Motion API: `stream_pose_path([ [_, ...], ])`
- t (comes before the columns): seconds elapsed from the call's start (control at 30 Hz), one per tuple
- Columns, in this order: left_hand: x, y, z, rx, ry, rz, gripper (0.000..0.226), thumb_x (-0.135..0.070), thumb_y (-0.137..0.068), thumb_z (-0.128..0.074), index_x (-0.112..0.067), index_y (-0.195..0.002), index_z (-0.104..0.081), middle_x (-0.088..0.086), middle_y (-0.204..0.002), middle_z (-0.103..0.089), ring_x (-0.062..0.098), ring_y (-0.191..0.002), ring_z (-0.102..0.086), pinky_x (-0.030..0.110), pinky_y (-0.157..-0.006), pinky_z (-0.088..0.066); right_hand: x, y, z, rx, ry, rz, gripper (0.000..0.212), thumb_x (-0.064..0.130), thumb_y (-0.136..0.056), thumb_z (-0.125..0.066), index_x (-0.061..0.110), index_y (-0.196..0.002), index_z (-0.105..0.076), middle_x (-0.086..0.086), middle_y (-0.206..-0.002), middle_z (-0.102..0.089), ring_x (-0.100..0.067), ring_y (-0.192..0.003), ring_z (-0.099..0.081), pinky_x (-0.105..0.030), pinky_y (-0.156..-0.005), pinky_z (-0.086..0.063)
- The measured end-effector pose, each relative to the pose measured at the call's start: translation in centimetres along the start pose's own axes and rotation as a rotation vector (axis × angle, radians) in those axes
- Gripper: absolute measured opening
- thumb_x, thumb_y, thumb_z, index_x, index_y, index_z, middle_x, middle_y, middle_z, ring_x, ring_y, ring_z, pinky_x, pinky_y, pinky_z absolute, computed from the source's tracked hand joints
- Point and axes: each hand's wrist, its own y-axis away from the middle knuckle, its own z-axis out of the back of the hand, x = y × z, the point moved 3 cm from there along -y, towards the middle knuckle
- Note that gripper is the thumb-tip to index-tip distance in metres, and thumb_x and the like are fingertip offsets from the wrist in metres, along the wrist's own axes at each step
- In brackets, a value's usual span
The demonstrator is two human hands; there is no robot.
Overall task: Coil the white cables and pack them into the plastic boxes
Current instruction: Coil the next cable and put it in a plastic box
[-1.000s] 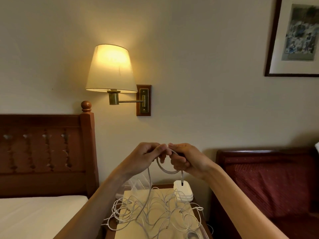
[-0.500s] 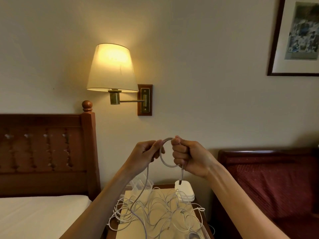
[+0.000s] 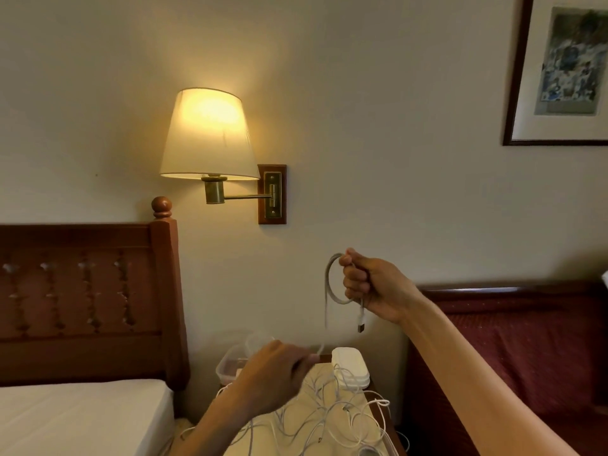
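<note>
- Nearest to me, low in the view, a tangle of loose white cables (image 3: 329, 419) lies spread over the pale top of a small bedside table (image 3: 332, 383). These are not yet coiled.
- Just above that tangle is my left hand (image 3: 273, 380), seen from the back and blurred. Its fingers are curled, and the cable's lower run seems to pass into them, though the blur keeps me from being sure how firmly I pinch it.
- Behind my left hand, at the table's back left, stand clear plastic boxes (image 3: 230, 363). At the back right sits a stack of white lids (image 3: 350, 366).
- Higher and farther out, my right hand (image 3: 365, 287) is closed in a fist around the cable in work (image 3: 330, 284). One small loop stands upright on the left of my knuckles, and a short end with a USB plug (image 3: 361, 322) hangs straight down below the fist.
- The relation that matters: from the loop, the cable's free length drops almost straight down and a little left, towards my left hand. So its long axis runs vertically between my two hands, right hand above, left hand below and nearer the slack.
- I judge the left hand is the one placed to carry the next length up to the loop, while the right keeps the coil.
- Farthest back are a lit wall lamp (image 3: 209, 136), a wooden headboard (image 3: 88, 297) and a framed picture (image 3: 559, 70).
</note>
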Motion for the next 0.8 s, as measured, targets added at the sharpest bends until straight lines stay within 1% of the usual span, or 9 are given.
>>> stream_pose_path([
  [0.1, -4.4, -0.9, 2.4, -0.008, -0.188, -0.161, 0.044, -0.047, -0.102, -0.035, -0.020, -0.073, -0.055, -0.002, -0.066, -0.062, 0.013, -0.055, -0.046, 0.027, -0.056, -0.036, -1.3, -0.3, -0.7, -0.055, 0.262, 0.046, 0.034, 0.027, -0.106, -0.035, 0.011, -0.082, -0.053, 0.000, -0.056, -0.047, -0.012, -0.048, -0.043, -0.023, -0.051, -0.040],
  [0.2, -5.9, -1.5, 4.6, -0.131, -0.233, -0.223, 0.043, -0.050, -0.100, -0.030, -0.025, -0.071, -0.050, -0.006, -0.059, -0.056, 0.010, -0.050, -0.041, 0.027, -0.056, -0.039, -2.4, 0.0, -1.4, -0.054, 0.442, 0.122, 0.034, 0.027, -0.104, -0.041, 0.007, -0.082, -0.056, -0.003, -0.057, -0.055, -0.015, -0.048, -0.050, -0.024, -0.052, -0.044],
  [0.27, -6.1, -1.5, 5.4, -0.248, -0.295, -0.243, 0.047, -0.052, -0.100, -0.027, -0.025, -0.073, -0.054, -0.008, -0.056, -0.054, 0.009, -0.046, -0.039, 0.026, -0.051, -0.039, -2.9, 0.2, -1.6, -0.038, 0.521, 0.156, 0.035, 0.028, -0.104, -0.041, 0.007, -0.081, -0.057, -0.003, -0.057, -0.056, -0.015, -0.050, -0.050, -0.024, -0.052, -0.043],
  [0.4, -6.2, -1.8, 6.6, -0.422, -0.373, -0.236, 0.056, -0.056, -0.101, -0.016, -0.028, -0.083, -0.061, -0.009, -0.063, -0.062, 0.012, -0.050, -0.056, 0.029, -0.048, -0.047, -3.5, 0.6, -1.8, -0.021, 0.656, 0.190, 0.044, 0.030, -0.103, -0.042, 0.001, -0.077, -0.063, -0.008, -0.056, -0.054, -0.015, -0.049, -0.049, -0.025, -0.052, -0.040],
  [0.5, -5.2, -2.6, 7.7, -0.502, -0.391, -0.224, 0.048, -0.053, -0.101, -0.025, -0.024, -0.082, -0.059, -0.010, -0.061, -0.060, 0.013, -0.047, -0.054, 0.029, -0.045, -0.047, -3.7, 1.0, -1.9, 0.006, 0.593, 0.158, 0.042, 0.022, -0.105, -0.038, -0.009, -0.089, -0.062, -0.007, -0.057, -0.051, -0.013, -0.048, -0.047, -0.022, -0.050, -0.041],
  [0.6, -4.2, -3.7, 8.4, -0.489, -0.392, -0.257, 0.049, -0.056, -0.099, -0.027, -0.023, -0.076, -0.055, -0.013, -0.058, -0.050, 0.007, -0.046, -0.045, 0.024, -0.043, -0.039, -3.5, 1.1, -1.9, 0.037, 0.548, 0.102, 0.040, 0.024, -0.106, -0.033, 0.001, -0.083, -0.058, -0.003, -0.056, -0.046, -0.013, -0.049, -0.040, -0.022, -0.049, -0.038],
  [0.67, -3.6, -4.3, 8.7, -0.458, -0.352, -0.257, 0.047, -0.058, -0.098, -0.030, -0.024, -0.075, -0.054, -0.015, -0.059, -0.049, 0.006, -0.049, -0.047, 0.024, -0.045, -0.040, -3.5, 0.9, -1.8, 0.073, 0.507, 0.051, 0.040, 0.024, -0.106, -0.030, 0.006, -0.080, -0.054, 0.000, -0.053, -0.041, -0.011, -0.046, -0.034, -0.021, -0.047, -0.032],
  [0.73, -2.6, -5.0, 8.9, -0.418, -0.237, -0.184, 0.046, -0.063, -0.094, -0.034, -0.024, -0.081, -0.054, -0.013, -0.062, -0.054, 0.006, -0.054, -0.051, 0.029, -0.052, -0.047, -3.5, 0.8, -1.9, 0.111, 0.461, 0.009, 0.041, 0.025, -0.107, -0.030, 0.009, -0.078, -0.054, 0.003, -0.052, -0.035, -0.009, -0.044, -0.027, -0.019, -0.044, -0.028],
  [0.8, -1.8, -5.3, 8.9, -0.352, -0.007, -0.122, 0.050, -0.068, -0.087, -0.036, -0.022, -0.088, -0.056, -0.011, -0.063, -0.056, 0.008, -0.057, -0.054, 0.028, -0.056, -0.047, -3.5, 0.9, -2.0, 0.150, 0.402, -0.033, 0.041, 0.026, -0.106, -0.031, 0.012, -0.075, -0.053, 0.004, -0.052, -0.029, -0.009, -0.045, -0.021, -0.020, -0.043, -0.023],
])
